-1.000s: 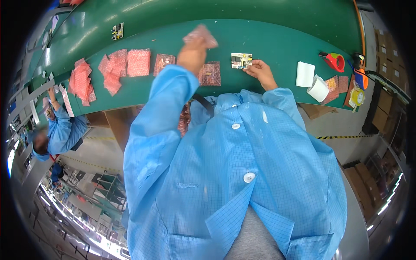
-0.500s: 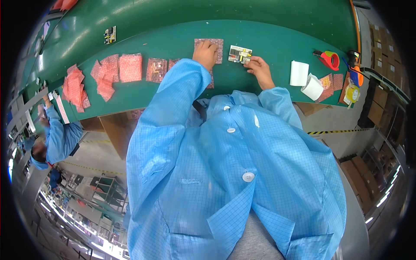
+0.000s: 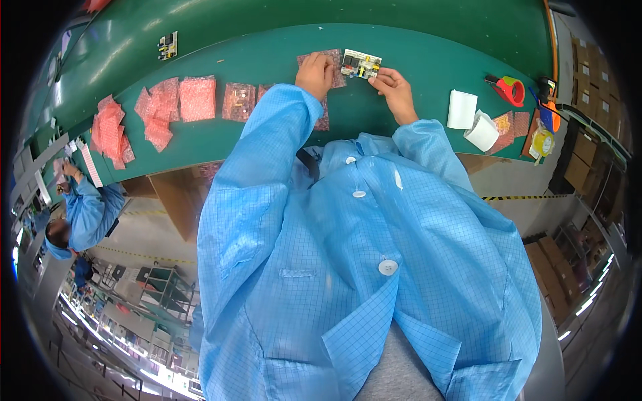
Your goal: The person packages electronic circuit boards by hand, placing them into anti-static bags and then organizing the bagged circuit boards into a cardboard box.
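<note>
My right hand [image 3: 396, 95] pinches a small circuit board [image 3: 362, 64] by its near right corner. Pale with black and yellow parts, the board is right beside a pink bubble-wrap bag [image 3: 338, 78]. My left hand [image 3: 314, 76] is closed on that bag, its fingers bent over the upper left part and covering much of it. Another piece of bubble wrap [image 3: 322, 121] shows below my left wrist, partly hidden by the sleeve.
To the left lie several pink bubble bags [image 3: 198, 99], one with a board inside [image 3: 239, 101]. A loose board [image 3: 168, 46] rests farther back. White rolls [image 3: 482, 131], a red tape dispenser [image 3: 510, 91] and yellow tape [image 3: 542, 142] are at right. A co-worker [image 3: 93, 207] sits far left.
My right hand has brought the circuit board left and away from me, up against the bag. The bag has tilted slightly under my left hand.
</note>
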### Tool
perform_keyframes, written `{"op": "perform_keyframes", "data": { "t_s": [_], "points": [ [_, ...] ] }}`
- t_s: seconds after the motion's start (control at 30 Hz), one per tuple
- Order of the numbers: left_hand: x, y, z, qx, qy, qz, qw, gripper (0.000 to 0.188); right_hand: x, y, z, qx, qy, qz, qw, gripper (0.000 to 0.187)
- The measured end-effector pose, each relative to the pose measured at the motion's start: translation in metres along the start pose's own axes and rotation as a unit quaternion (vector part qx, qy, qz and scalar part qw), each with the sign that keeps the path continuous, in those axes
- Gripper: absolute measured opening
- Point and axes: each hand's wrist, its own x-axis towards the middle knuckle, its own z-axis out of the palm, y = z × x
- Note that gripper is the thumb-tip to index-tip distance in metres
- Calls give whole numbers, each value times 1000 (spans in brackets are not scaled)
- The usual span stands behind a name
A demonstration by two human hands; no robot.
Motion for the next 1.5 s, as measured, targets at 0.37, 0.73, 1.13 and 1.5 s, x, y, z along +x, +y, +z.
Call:
{"op": "perform_keyframes", "data": {
  "t_s": [0.37,0.73,1.13,1.5],
  "points": [
    [-6,11,-14,-51,-6,18,999,8,-1,-10,4,-62,-43,9,997,36],
    [-4,21,-26,-18,36,7,999,8,-1,-34,3,-85,-62,34,994,28],
    [-12,31,-37,25,76,-10,997,7,-23,-41,16,-64,-82,-19,994,27],
    [-12,29,-37,43,37,45,997,7,-11,-24,8,75,-62,141,985,29]
  ]
}}
